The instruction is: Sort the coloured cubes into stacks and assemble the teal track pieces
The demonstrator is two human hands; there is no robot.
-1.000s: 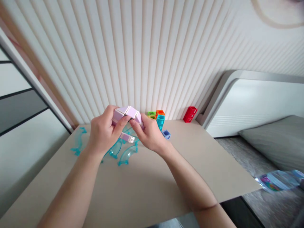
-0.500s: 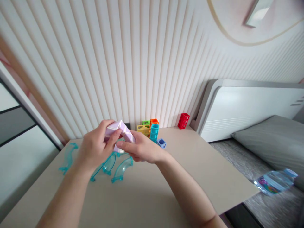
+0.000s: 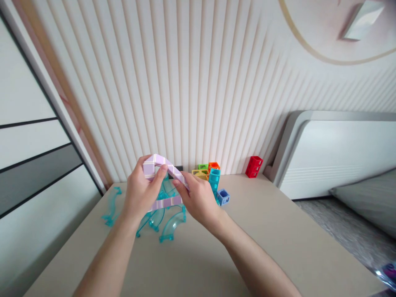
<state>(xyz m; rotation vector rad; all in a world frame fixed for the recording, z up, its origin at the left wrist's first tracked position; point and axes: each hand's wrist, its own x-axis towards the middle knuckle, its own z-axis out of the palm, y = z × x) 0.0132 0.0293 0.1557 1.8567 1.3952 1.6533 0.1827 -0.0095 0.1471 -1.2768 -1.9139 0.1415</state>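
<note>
A pale lilac and white segmented twist toy (image 3: pixel 162 173) is held up above the beige table (image 3: pixel 278 231), bent into a loop. My left hand (image 3: pixel 142 193) pinches its left end, thumb on top. My right hand (image 3: pixel 198 200) grips its right side and lower strip. Both hands are closed on the toy. Under the hands lie several clear teal curved track pieces (image 3: pixel 168 225) on the table.
A cluster of hollow blocks stands by the ribbed wall: yellow (image 3: pixel 201 174), green, orange (image 3: pixel 214 166), teal (image 3: pixel 214 178) and a small blue one (image 3: pixel 224 196). A red block (image 3: pixel 254 166) sits further right. A bed headboard (image 3: pixel 334 152) lies right, a cabinet left.
The toy's segments have been twisted into a more open loop, with a lower strip now showing between my hands. The camera view shifted, so the scene sits a little differently.
</note>
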